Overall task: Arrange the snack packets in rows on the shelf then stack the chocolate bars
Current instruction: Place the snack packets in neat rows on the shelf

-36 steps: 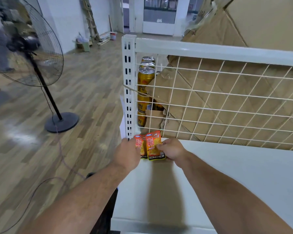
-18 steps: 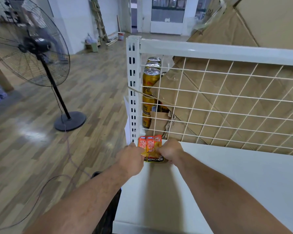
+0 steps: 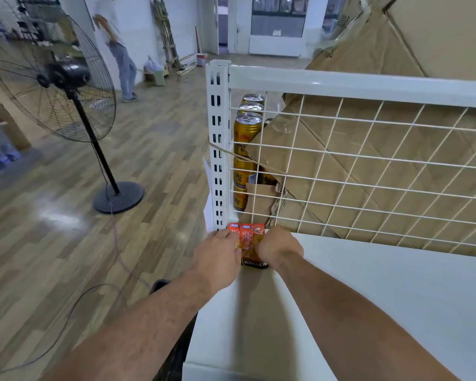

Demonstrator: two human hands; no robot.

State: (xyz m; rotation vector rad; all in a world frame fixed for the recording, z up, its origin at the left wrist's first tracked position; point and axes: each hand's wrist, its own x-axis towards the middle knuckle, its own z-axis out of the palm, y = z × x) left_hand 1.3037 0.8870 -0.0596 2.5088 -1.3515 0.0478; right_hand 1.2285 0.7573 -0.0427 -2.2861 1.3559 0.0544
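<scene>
We pinch snack packets (image 3: 247, 237) between left hand (image 3: 218, 254) and right hand (image 3: 278, 250) at the shelf (image 3: 368, 287) corner, wire grid (image 3: 341, 158) and cans (image 3: 248, 130) behind.

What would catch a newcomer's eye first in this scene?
Two bright orange snack packets sit side by side at the back left corner of the white shelf, held there by the left hand and right hand. Behind the wire grid, gold cans stand stacked beside brown cardboard, and a big black pedestal fan stands on the wood floor to the left.
</scene>
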